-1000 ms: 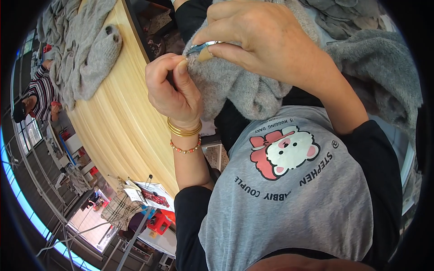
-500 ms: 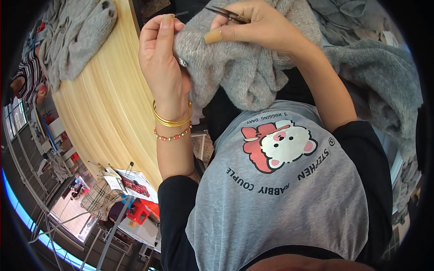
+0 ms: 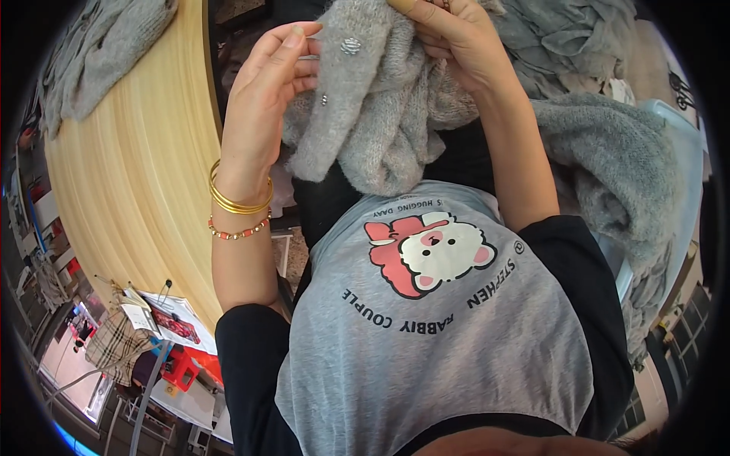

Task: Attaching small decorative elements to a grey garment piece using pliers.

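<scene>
A fuzzy grey knit garment [image 3: 346, 83] hangs bunched over my lap, two shiny silver buttons showing along one band of it. At its upper right, my right hand [image 3: 464, 42] is closed, thumb and fingers gripping the knit. A small dark piece of a tool shows by its fingers at the top edge; most of it is cut off by the picture. My left hand [image 3: 266, 91] is beside the garment's left edge. Its fingers are stretched out and slightly apart, the tips close to the band. Gold bangles and a beaded bracelet [image 3: 239, 228] circle that wrist.
A light wooden table [image 3: 137, 175] stands to my left, with another grey knit piece [image 3: 114, 57] on its far end. Grey knits [image 3: 608, 152] pile over a pale blue bin [image 3: 677, 125] at my right. Papers [image 3: 171, 315] hang by the table's near edge, above a red stool [image 3: 181, 368].
The garment has been turned, bringing its buttoned band into view. My right hand has shifted upward, and its pointed dark tool is now mostly out of sight. My left hand's fingers have spread from a pinch.
</scene>
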Motion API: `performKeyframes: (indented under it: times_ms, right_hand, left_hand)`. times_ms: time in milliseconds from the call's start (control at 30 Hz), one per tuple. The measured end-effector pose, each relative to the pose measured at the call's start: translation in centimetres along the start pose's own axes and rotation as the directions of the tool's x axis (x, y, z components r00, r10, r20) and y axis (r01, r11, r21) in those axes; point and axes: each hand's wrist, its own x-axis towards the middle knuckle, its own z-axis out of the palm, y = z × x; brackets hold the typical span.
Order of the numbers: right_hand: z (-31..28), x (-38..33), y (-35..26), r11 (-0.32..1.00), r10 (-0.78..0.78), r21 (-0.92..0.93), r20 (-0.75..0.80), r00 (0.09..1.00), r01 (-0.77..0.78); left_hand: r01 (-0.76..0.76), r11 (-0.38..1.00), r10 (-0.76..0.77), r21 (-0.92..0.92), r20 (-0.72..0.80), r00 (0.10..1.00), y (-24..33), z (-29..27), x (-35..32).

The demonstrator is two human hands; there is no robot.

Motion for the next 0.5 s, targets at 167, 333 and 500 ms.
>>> performKeyframes:
  times_ms: [167,333,500]
  right_hand:
    - [0.0,-0.2,-0.3,1.0,0.011,-0.015,-0.021,1.0,-0.012]
    - [-1.1,0.2,0.6,1.0,-0.008,-0.007,-0.005,1.0,0.008]
    - [-1.0,0.0,0.3,1.0,0.009,0.007,-0.021,1.0,-0.009]
  left_hand:
    - [0.0,0.992,-0.002,0.126,0.022,1.0,-0.8,-0.4,0.1]
    - [0.003,0.992,-0.009,0.125,0.044,0.999,-0.4,0.3,-0.2]
    - [-0.177,0.957,0.178,0.231,0.017,0.984,-0.6,1.4,-0.5]
